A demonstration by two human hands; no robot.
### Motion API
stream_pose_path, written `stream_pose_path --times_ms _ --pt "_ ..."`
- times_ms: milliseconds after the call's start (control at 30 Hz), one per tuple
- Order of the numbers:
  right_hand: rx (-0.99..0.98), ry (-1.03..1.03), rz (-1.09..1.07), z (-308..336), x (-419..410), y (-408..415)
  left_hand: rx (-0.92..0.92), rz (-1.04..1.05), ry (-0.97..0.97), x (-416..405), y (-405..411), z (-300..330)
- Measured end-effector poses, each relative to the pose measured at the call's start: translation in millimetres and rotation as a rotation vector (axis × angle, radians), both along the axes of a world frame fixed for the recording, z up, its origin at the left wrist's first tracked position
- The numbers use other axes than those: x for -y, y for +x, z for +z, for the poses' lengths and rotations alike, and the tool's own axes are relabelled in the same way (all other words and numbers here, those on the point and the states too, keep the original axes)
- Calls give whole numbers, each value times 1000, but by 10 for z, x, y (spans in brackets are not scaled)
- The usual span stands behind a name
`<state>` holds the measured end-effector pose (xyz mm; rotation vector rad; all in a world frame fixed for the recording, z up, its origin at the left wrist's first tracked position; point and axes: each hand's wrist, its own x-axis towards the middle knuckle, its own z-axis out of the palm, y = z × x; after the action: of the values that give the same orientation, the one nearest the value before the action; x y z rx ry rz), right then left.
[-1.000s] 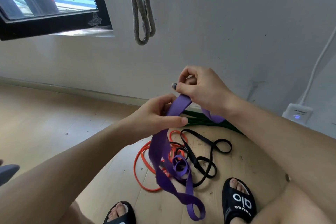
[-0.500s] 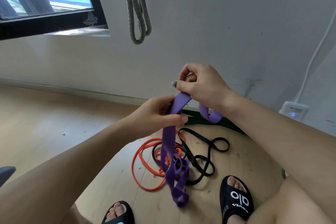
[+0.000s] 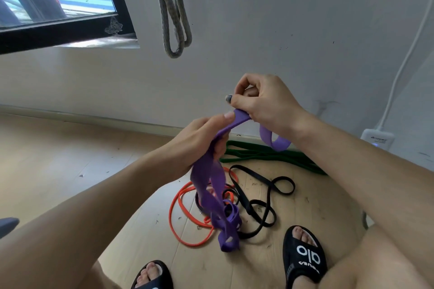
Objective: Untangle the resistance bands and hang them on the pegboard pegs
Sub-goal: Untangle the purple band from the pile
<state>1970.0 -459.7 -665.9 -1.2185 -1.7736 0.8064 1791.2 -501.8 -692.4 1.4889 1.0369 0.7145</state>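
Head camera view, looking down past my bare forearms. My right hand (image 3: 263,105) pinches the top of a purple band (image 3: 211,185) between thumb and fingers. My left hand (image 3: 199,145), just below it, is closed around the same band, which trails down in twisted loops to the wooden floor (image 3: 58,159). On the floor beneath lie an orange band (image 3: 180,223), a black band (image 3: 260,197) and, nearer the wall, a green band (image 3: 263,153). A grey band (image 3: 172,12) hangs against the wall (image 3: 281,19) above.
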Motion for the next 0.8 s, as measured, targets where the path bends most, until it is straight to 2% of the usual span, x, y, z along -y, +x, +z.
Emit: stream_pose_path --times_ms 200,367,433,500,633,800 --pt "-89 -73 -65 -11 -5 106 -82 -105 -15 -8 -104 -63" --pt "-225 -192 -37 -3 36 69 -377 -61 372 -30 -59 -108" --pt "-300 -234 -28 19 44 44 -438 -38 490 -25 16 -136" --pt "-362 -276 -15 52 57 37 -455 -26 544 -39 65 -166" --pt "-498 -359 2 108 92 91 -672 -9 607 -110 59 -268" --pt "-528 -363 -33 150 133 120 -560 82 752 -87 66 -326"
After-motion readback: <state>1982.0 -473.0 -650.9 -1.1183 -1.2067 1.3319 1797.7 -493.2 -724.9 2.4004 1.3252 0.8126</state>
